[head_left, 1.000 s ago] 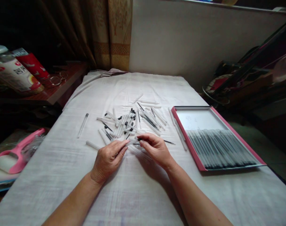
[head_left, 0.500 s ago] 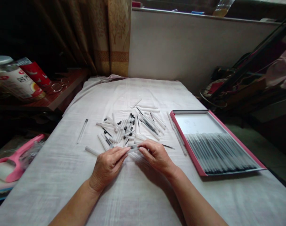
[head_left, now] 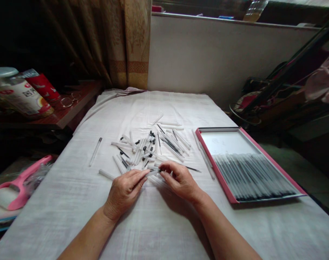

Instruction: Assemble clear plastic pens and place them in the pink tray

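Note:
My left hand (head_left: 125, 190) is closed on a clear pen barrel (head_left: 153, 173), thumb and fingers pinching its left end. At the barrel's right end, my right hand (head_left: 180, 181) pinches a small black piece (head_left: 160, 170), which looks like a pen cap or plug; my fingers partly hide it. Just beyond my hands lies a loose pile of clear tubes (head_left: 137, 153), black caps (head_left: 150, 139) and dark ink refills (head_left: 172, 145). One capped pen (head_left: 95, 151) lies apart on the left.
A pink-edged box (head_left: 229, 193) on the right holds a row of pens (head_left: 253, 177). Long clear strips (head_left: 204, 155) lie along its left side. Left of the white-covered table (head_left: 86, 216) are a jar (head_left: 21, 95), glasses (head_left: 69, 100) and a pink tape dispenser (head_left: 21, 184).
My right fingers have opened slightly and shifted at the barrel's end, so the small black piece now shows. My left hand keeps its hold. The view has tilted slightly.

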### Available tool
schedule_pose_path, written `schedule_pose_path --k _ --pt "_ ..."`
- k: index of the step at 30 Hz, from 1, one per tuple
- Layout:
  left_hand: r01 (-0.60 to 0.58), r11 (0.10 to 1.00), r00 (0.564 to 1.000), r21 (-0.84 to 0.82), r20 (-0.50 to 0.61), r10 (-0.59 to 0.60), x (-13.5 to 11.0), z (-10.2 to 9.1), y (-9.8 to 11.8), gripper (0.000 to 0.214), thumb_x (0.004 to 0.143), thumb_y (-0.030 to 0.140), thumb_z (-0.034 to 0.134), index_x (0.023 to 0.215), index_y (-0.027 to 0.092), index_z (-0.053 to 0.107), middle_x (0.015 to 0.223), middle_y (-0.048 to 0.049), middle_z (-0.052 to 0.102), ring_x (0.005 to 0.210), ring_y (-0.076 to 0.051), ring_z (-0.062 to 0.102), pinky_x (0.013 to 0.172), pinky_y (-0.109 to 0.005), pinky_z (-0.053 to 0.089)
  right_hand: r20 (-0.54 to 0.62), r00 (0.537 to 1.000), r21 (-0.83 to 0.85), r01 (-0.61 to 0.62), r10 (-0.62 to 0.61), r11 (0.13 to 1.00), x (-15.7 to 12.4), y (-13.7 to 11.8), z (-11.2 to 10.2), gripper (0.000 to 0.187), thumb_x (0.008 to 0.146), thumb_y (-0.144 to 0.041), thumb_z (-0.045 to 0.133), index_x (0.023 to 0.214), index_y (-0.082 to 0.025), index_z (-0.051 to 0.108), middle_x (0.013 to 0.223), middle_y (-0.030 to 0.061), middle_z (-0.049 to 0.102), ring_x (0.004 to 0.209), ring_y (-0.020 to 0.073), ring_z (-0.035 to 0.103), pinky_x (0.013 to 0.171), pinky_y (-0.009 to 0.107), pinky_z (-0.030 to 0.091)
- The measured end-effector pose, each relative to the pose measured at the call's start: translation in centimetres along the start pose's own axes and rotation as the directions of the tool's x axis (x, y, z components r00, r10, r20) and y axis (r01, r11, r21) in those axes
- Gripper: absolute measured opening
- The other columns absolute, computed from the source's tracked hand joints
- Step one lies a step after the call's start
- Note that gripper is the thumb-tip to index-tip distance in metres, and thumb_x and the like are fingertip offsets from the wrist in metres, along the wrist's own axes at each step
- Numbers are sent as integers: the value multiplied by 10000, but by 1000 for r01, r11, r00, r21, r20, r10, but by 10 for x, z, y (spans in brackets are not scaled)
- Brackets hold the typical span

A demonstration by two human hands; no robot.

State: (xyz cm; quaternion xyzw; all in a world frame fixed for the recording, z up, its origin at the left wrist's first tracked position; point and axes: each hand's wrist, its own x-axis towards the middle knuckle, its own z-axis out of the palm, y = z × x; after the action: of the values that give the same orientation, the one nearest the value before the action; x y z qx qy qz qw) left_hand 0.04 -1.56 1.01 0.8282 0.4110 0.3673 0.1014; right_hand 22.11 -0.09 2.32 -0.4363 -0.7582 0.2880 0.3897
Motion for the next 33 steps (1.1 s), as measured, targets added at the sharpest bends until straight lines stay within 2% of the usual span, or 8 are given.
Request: schedule_pose_path --k 4,8,12,14,18,22,27,33 --pt "-10 1000 1000 1 5 10 0 0 1 251 926 192 558 1149 188 672 981 -63 740 887 -154 704 786 -226 553 4 1000 -40 -7 7 999 1 1 2 123 893 -248 538 845 -194 638 711 13 653 624 123 562 616 235 424" --pt "-13 1000 1000 -1 3 13 0 0 1 248 925 193 558 1142 197 677 972 -60 743 870 -153 706 775 -228 555 30 998 -84 -56 59 995 1 3 2 313 935 -306 474 665 -194 586 599 4 603 562 116 542 572 232 394" --pt "5 1000 1000 -13 -4 -5 0 1 0 258 924 198 560 1153 207 677 986 -63 743 888 -159 707 789 -236 558 33 997 -13 -64 65 998 -1 2 -1 149 907 -272 521 916 -183 641 713 10 653 613 116 569 587 219 410" --pt "12 1000 1000 -16 -3 -12 -1 1 -1 265 921 200 564 1161 213 677 991 -63 742 894 -162 707 792 -238 561 27 998 30 -52 51 998 -1 1 -2 171 876 -234 558 1024 -180 624 774 12 668 621 110 568 578 210 411" --pt "8 1000 1000 -10 -7 -8 0 1 0 260 919 200 568 1155 208 678 986 -63 742 890 -160 707 790 -236 561 21 999 18 -37 37 999 0 0 -1 89 877 -216 552 901 -188 633 750 10 662 640 114 572 610 217 419" --pt "4 1000 1000 -14 -4 -5 1 0 2 259 920 197 565 1152 212 678 981 -59 744 887 -157 709 790 -233 561 42 998 -65 -53 56 996 1 2 1 209 920 -270 502 761 -194 614 662 8 636 614 125 570 609 236 413" --pt "7 1000 1000 -24 -11 -8 1 0 1 266 913 186 572 1155 216 679 969 -53 744 885 -154 708 794 -230 560 30 998 -10 -56 56 998 -2 3 0 164 872 -242 567 1023 -195 613 773 10 676 602 110 568 567 216 413" --pt "14 1000 1000 -27 4 -14 0 0 1 273 916 185 568 1166 214 672 989 -57 741 899 -157 705 809 -241 562 29 999 -53 -30 31 998 0 1 0 127 901 -242 526 828 -201 622 698 5 649 633 124 581 614 232 425"
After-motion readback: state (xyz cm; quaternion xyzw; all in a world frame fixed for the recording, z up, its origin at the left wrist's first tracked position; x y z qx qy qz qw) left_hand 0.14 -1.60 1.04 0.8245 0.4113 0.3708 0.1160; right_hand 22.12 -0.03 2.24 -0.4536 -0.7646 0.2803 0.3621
